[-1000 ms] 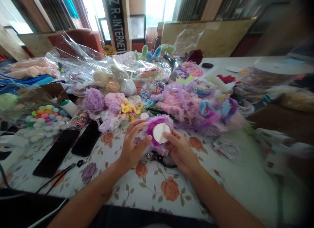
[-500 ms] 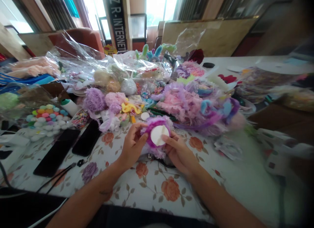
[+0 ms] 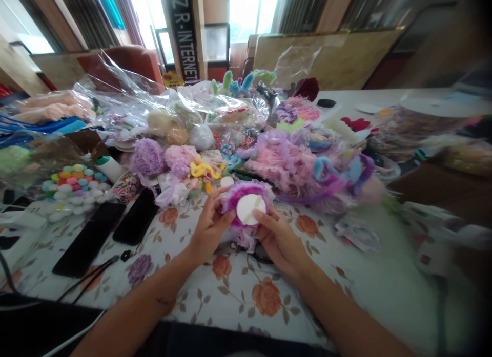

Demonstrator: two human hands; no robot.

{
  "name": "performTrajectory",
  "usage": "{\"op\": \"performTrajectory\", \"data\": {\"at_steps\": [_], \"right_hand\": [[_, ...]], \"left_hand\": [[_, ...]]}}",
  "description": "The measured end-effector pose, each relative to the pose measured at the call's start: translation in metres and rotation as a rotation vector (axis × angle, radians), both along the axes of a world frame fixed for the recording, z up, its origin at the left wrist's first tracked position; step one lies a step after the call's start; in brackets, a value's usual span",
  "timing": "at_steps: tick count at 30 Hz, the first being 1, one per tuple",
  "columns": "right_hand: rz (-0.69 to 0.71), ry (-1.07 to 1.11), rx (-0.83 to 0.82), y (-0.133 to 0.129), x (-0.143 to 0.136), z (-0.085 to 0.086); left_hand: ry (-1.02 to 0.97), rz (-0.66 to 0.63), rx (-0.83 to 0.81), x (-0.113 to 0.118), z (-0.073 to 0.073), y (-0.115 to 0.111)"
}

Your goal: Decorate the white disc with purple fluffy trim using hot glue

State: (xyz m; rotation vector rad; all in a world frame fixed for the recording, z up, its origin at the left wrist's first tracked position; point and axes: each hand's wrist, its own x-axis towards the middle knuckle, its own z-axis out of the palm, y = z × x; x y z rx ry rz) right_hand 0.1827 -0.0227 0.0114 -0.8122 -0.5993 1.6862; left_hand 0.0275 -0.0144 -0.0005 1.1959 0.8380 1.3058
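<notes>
"Hands, quick?"

"Left hand (image 3: 209,224) pinches the left edge of the fluffy purple piece (image 3: 232,201), thumb in front. Right hand (image 3: 279,236) grips its right side, thumb on the white disc (image 3: 246,208), fingers curled at the edge. Hidden fingertips: can't tell."

"Where's the piece?"

"Between both hands, above the floral tablecloth (image 3: 265,295), in front of the pink and purple fluff pile (image 3: 279,160)."

"Risks?"

"Disc could slide off-centre if that thumb pushes sideways; can't tell whether it's fixed. Loose fluff could get trapped under its rim. Uneven pinching could crease the ruffle. Loosen both grips, and it could drop."
</notes>
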Motion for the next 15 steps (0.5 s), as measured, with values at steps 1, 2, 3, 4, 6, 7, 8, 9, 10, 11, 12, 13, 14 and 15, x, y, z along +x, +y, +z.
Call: {"op": "performTrajectory", "data": {"at_steps": [1, 2, 3, 4, 6, 7, 8, 9, 10, 11, 12, 13, 14, 15], "right_hand": [[0.002, 0.000, -0.008, -0.0004, -0.0001, -0.0004], [0.002, -0.002, -0.018, -0.0007, -0.0002, -0.0010], [0.002, -0.003, -0.027, -0.0009, -0.0003, -0.0018], [0.000, -0.001, -0.035, -0.0010, -0.0005, -0.0027], [-0.005, 0.008, -0.037, -0.0009, -0.0009, -0.0040], [-0.009, 0.011, -0.033, -0.0007, -0.0011, -0.0044], [-0.012, 0.011, -0.028, -0.0005, -0.0013, -0.0046], [-0.015, 0.011, -0.023, -0.0002, -0.0015, -0.0046], [-0.020, 0.011, -0.017, 0.0001, -0.0018, -0.0046], [-0.029, 0.014, -0.011, 0.0005, -0.0020, -0.0045], [-0.039, 0.019, -0.005, 0.0008, -0.0022, -0.0045], [-0.049, 0.026, 0.000, 0.0010, -0.0024, -0.0046], [-0.055, 0.032, 0.005, 0.0012, -0.0025, -0.0048], [-0.054, 0.037, 0.009, 0.0012, -0.0025, -0.0052]], "left_hand": [[-0.023, -0.001, -0.005, 0.0001, 0.0001, 0.0012], [-0.039, 0.002, -0.009, 0.0003, 0.0000, 0.0024], [-0.048, 0.009, -0.012, 0.0005, -0.0003, 0.0034], [-0.049, 0.014, -0.012, 0.0006, -0.0010, 0.0041], [-0.030, 0.023, 0.000, 0.0004, -0.0031, 0.0044], [-0.011, 0.025, 0.011, 0.0001, -0.0045, 0.0039], [0.021, 0.034, 0.025, -0.0004, -0.0058, 0.0030], [0.066, 0.056, 0.043, -0.0010, -0.0071, 0.0019], [0.124, 0.087, 0.070, -0.0017, -0.0081, 0.0005], [0.190, 0.122, 0.109, -0.0024, -0.0088, -0.0008], [0.257, 0.154, 0.159, -0.0031, -0.0091, -0.0020], [0.321, 0.174, 0.215, -0.0037, -0.0089, -0.0030], [0.376, 0.179, 0.275, -0.0043, -0.0083, -0.0036], [0.418, 0.172, 0.326, -0.0047, -0.0075, -0.0039]]}}
